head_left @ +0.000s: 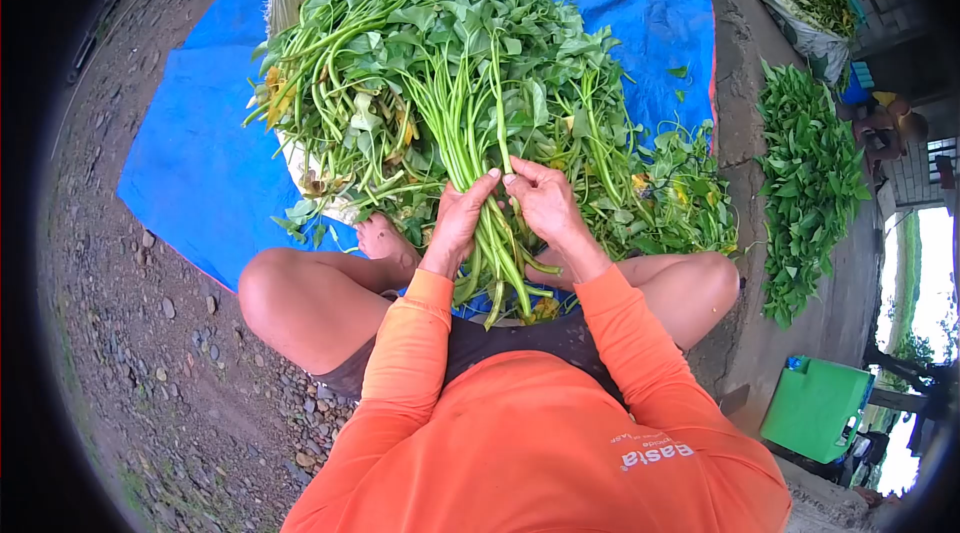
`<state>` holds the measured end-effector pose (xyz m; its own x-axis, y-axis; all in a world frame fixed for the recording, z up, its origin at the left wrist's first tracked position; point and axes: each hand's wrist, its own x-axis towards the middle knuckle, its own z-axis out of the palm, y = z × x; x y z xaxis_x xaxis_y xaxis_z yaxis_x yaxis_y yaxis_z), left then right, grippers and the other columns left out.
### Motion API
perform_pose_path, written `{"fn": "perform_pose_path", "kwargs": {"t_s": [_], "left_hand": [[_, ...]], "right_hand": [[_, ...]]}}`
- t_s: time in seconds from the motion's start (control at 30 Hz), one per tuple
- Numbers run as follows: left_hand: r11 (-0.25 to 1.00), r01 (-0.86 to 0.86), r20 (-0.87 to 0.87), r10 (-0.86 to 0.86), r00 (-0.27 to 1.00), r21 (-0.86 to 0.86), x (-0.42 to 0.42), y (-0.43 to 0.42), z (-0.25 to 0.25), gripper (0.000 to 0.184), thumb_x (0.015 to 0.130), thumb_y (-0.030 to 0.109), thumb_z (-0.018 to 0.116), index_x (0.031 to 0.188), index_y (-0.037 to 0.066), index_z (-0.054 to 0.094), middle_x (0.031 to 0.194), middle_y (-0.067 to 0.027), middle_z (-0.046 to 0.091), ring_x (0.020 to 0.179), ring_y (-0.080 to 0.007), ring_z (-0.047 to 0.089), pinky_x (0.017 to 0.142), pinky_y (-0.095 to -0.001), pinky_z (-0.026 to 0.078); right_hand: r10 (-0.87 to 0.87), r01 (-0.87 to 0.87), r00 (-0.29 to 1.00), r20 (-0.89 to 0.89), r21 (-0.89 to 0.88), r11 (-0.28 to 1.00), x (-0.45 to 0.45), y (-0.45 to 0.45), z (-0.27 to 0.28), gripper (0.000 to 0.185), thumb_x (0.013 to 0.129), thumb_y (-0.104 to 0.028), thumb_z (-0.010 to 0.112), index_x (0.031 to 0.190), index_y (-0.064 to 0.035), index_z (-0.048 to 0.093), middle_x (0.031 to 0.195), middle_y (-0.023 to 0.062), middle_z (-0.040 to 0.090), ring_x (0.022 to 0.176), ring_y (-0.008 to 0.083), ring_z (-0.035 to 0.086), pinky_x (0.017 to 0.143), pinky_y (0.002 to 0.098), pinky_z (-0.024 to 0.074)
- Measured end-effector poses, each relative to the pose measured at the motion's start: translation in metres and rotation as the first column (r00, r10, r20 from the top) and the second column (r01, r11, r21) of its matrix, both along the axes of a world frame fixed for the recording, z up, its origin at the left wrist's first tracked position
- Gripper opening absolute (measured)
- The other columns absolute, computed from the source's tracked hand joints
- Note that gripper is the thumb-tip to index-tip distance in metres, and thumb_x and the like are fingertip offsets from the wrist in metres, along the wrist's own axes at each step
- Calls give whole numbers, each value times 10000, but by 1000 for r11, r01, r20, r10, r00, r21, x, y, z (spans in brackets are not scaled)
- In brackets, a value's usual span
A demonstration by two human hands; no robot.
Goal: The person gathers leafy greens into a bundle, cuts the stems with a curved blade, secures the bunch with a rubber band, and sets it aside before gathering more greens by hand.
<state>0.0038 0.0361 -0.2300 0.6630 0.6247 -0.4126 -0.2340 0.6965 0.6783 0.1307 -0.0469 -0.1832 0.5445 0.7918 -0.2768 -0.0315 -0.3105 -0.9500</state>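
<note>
My left hand (pixel 459 221) is closed around a bundle of long green leafy stems (pixel 455 128), whose leaves point away from me and whose cut ends hang over my lap. Close beside it, my right hand (pixel 545 203) pinches a single leafy stem (pixel 499 98) between thumb and fingers, along the bundle's right side. Beyond both hands rises a big heap of leafy greens (pixel 420 8), with some yellowed leaves low on its left. More loose greens (pixel 690 198) lie to the right, by my knee.
A blue tarp (pixel 190 143) lies under the heap, with stony ground (pixel 170 333) to the left. On the right are another pile of greens (pixel 810 183), a filled sack (pixel 810 23), a green plastic container (pixel 815 408) and another person (pixel 890 128).
</note>
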Motion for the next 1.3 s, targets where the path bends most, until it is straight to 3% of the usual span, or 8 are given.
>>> {"fn": "perform_pose_path", "kwargs": {"t_s": [0.33, 0.5, 0.53, 0.63, 0.67, 0.77, 1.0, 1.3], "left_hand": [[979, -89, 125, 113, 986, -186, 5, -13, -22, 316, 1011, 269, 779, 1174, 29, 654, 967, -60, 717, 815, -168, 718, 733, -311, 618], [966, -137, -133, 109, 985, -221, 4, -3, -8, 314, 909, 223, 838, 1049, 11, 653, 803, -58, 677, 625, -186, 682, 572, -319, 589], [985, -131, -217, 104, 971, -115, 3, 0, -10, 279, 895, 211, 827, 1022, 33, 653, 790, -53, 663, 603, -166, 666, 537, -289, 558], [993, -109, -212, 96, 972, -50, 1, 4, 18, 242, 917, 213, 822, 996, 51, 661, 784, -43, 652, 589, -153, 649, 522, -270, 534], [993, -110, -197, 100, 975, -42, 2, 6, 19, 235, 928, 206, 817, 1000, 46, 660, 787, -40, 646, 600, -149, 650, 521, -266, 528], [996, -86, -219, 82, 972, -8, 2, 10, 24, 241, 930, 206, 819, 1005, 49, 652, 797, -36, 642, 605, -141, 643, 521, -262, 523], [998, -51, -259, 44, 965, -23, 9, 13, 30, 251, 933, 210, 814, 1020, 63, 630, 793, -35, 631, 604, -143, 641, 521, -269, 528], [999, -38, -255, 35, 966, -10, 7, 20, 35, 266, 934, 225, 813, 1043, 53, 642, 804, -47, 643, 603, -149, 651, 515, -269, 530]], "right_hand": [[-122, 108, 982, 141, 101, 989, -27, 0, -50, 134, 984, -118, 731, 1019, 4, 775, 879, 78, 749, 741, 130, 658, 693, 304, 537], [141, -132, 981, -132, 73, 989, -3, -16, -11, 735, 999, -48, 700, 1635, 16, 337, 1077, 111, 765, 899, 141, 720, 789, 293, 606], [63, -54, 982, -180, 57, 997, 26, -15, -7, 618, 988, -61, 714, 1556, 17, 483, 1076, 127, 776, 873, 152, 730, 752, 300, 615], [-320, 406, 757, 570, -27, 913, 141, -18, -66, 225, 935, -126, 694, 1116, -34, 790, 958, 118, 803, 852, 219, 757, 774, 347, 597], [-341, 487, 668, 662, -42, 872, 166, -21, -69, 236, 909, -165, 633, 1041, -68, 804, 999, 201, 792, 929, 377, 762, 866, 436, 590], [-312, 497, 616, 723, -49, 866, 219, -13, -88, 255, 898, -207, 669, 1060, -73, 812, 1066, 230, 781, 1016, 428, 738, 927, 464, 576], [95, 213, 795, 598, -423, 881, 257, 28, -106, 410, 875, -279, 789, 1208, -41, 769, 1271, 195, 751, 1158, 380, 715, 1038, 434, 546], [-234, 247, 964, 126, -101, 964, 287, -25, 63, 254, 915, -99, 713, 1163, -44, 735, 949, 9, 711, 800, 111, 622, 672, 282, 482]]}}
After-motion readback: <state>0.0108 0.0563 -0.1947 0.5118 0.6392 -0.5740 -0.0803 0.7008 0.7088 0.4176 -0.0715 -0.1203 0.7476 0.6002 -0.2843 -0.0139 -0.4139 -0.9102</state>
